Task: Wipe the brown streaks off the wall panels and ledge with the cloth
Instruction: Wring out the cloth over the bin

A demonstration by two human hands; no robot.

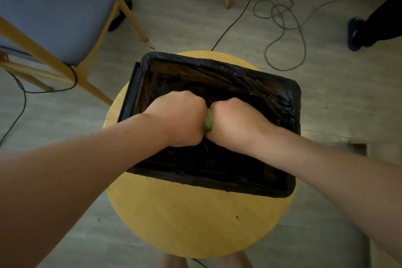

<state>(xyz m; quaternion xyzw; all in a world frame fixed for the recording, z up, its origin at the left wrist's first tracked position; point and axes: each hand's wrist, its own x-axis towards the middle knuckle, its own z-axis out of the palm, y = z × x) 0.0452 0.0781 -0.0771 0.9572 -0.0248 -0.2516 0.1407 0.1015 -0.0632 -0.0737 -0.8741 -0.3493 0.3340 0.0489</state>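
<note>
A green cloth (208, 120) is twisted into a tight roll between my two fists, only a narrow strip of it showing. My left hand (182, 118) grips one end and my right hand (233, 120) grips the other, knuckles up, pressed close together. Both hands are held over the open mouth of a rectangular bin lined with a black plastic bag (280, 93). No wall panels or ledge appear in this view.
The bin stands on a round yellow stool (191, 219). A wooden chair with a grey seat (54, 10) is at the left. Cables (282, 28) lie on the grey floor behind, and another person's dark shoe (354, 34) is at the right.
</note>
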